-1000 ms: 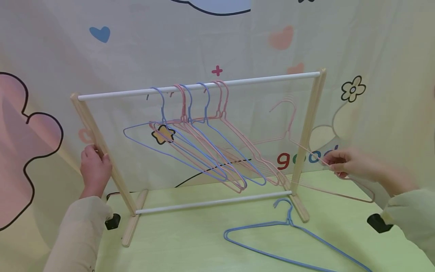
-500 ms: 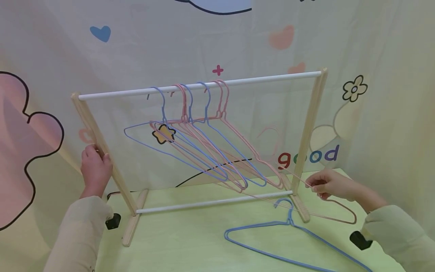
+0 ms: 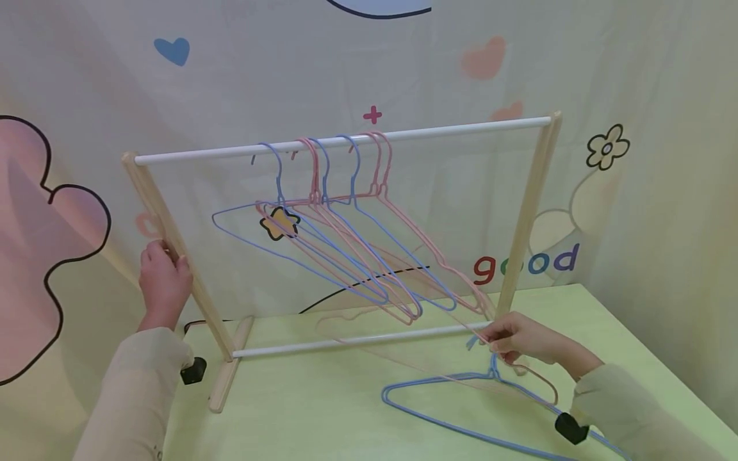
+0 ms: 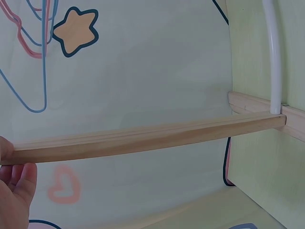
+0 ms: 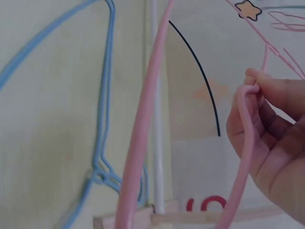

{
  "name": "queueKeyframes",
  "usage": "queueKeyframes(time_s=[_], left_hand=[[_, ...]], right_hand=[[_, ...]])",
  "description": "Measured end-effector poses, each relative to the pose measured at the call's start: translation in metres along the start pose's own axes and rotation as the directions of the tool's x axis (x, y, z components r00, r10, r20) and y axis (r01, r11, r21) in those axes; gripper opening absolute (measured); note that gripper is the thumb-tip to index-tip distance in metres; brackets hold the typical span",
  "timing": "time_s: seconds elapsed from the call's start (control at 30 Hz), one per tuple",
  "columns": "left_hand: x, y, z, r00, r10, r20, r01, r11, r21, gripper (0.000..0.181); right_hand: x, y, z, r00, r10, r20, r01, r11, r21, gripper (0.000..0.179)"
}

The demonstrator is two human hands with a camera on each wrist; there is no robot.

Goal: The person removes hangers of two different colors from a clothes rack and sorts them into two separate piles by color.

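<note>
My left hand (image 3: pixel 165 282) grips the left wooden post (image 4: pixel 143 140) of a small clothes rack, fingers wrapped round it. In the right wrist view, my right hand (image 5: pixel 274 129) pinches a pink wire hanger (image 5: pixel 138 143) at its shoulder between thumb and fingers. That hanger slants low in front of the rack's right post (image 3: pixel 527 211), its hook overlapping the hanging ones in the head view. Below it, stacked blue hangers (image 3: pixel 423 419) lie on the table. Several pink and blue hangers, among them a blue hanger (image 3: pixel 280 173), hang from the white top rail (image 3: pixel 461 130).
A white lower bar (image 3: pixel 369 338) joins the rack's wooden feet, the left foot (image 3: pixel 221 390) among them. The rack stands on a pale green table (image 3: pixel 300 410), with a printed curtain (image 3: pixel 403 57) behind.
My right hand has moved left and down with the pink hanger, from beyond the right post to over the blue hangers, and the hanger has tilted lower. My left hand stays on the post.
</note>
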State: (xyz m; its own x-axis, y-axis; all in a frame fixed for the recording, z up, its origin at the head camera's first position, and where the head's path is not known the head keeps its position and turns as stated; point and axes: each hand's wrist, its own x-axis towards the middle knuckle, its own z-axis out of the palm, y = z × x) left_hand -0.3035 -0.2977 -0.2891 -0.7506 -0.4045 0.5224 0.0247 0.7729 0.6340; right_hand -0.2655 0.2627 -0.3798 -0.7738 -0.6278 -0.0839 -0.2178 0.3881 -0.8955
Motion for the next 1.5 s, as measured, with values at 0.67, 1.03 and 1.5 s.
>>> queueKeyframes(time_s=[0.67,1.03,1.5], left_hand=[[0.001,-0.001,0.0,1.0,0.001,-0.007,-0.001,1.0,0.013,0.035],[-0.001,0.0,0.0,1.0,0.012,-0.014,-0.012,1.0,0.011,0.035],[-0.001,0.0,0.001,1.0,0.008,-0.018,-0.008,1.0,0.017,0.034]], right_hand=[[0.059,0.011,0.091,0.986,-0.065,0.156,0.035,0.983,0.182,0.014],[0.079,0.007,0.136,0.975,-0.043,0.217,-0.007,0.974,0.225,0.016],[0.1,0.008,0.182,0.969,-0.002,0.248,-0.051,0.977,0.206,0.017]])
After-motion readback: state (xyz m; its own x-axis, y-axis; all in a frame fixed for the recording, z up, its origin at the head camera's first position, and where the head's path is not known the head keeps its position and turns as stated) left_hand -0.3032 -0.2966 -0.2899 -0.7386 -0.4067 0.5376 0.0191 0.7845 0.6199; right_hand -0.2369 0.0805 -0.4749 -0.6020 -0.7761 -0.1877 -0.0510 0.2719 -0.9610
